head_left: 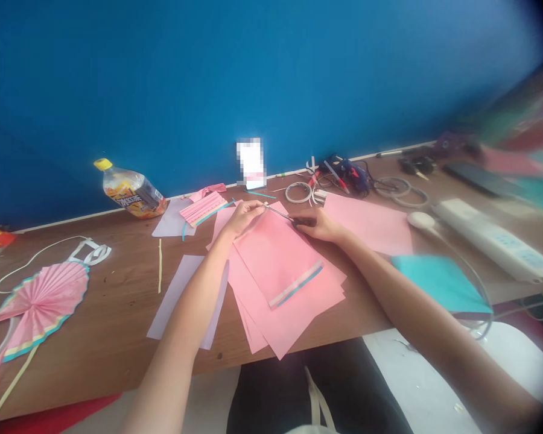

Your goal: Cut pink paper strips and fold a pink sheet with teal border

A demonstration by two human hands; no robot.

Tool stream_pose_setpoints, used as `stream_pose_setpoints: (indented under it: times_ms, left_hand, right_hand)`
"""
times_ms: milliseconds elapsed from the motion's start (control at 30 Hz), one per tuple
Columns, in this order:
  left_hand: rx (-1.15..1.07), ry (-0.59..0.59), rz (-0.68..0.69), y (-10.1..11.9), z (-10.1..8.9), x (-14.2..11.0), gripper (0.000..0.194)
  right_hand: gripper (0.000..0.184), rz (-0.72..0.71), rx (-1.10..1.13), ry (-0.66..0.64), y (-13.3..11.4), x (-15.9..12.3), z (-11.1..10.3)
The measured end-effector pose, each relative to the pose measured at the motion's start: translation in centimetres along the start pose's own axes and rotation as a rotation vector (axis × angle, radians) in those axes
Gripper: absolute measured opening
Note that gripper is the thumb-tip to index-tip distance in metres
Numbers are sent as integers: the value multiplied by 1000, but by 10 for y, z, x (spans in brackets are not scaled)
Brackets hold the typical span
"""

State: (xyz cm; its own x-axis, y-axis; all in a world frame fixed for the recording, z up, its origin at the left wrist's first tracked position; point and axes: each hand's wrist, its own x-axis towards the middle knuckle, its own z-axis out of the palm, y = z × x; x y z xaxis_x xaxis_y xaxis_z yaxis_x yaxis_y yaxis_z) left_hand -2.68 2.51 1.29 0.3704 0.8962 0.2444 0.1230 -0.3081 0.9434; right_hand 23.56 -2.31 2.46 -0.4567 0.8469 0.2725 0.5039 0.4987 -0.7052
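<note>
Stretched forward, our left hand (248, 217) pinches a small pale piece (266, 205) while our right hand (315, 223) grips dark-handled metal scissors (279, 211).

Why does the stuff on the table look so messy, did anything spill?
I see no spill. The pink sheets in the middle look askew because their corners stick out at different angles. The bottle by the blue wall looks tilted, but the camera's view might cause that.
</note>
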Motion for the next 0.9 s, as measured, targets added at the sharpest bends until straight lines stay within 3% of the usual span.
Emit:
stream_pose_setpoints:
  times_ms: [400, 633, 900]
  left_hand:
    - [10, -65, 30, -5, 2, 2, 24]
    - [52, -35, -17, 3, 3, -1, 26]
    - [23, -17, -8, -5, 1, 2, 24]
  right_hand:
    - [42, 11, 59, -23, -6, 0, 1]
    - [41, 3, 39, 4, -2, 0, 2]
    - [41, 1, 56, 41, 0, 1, 4]
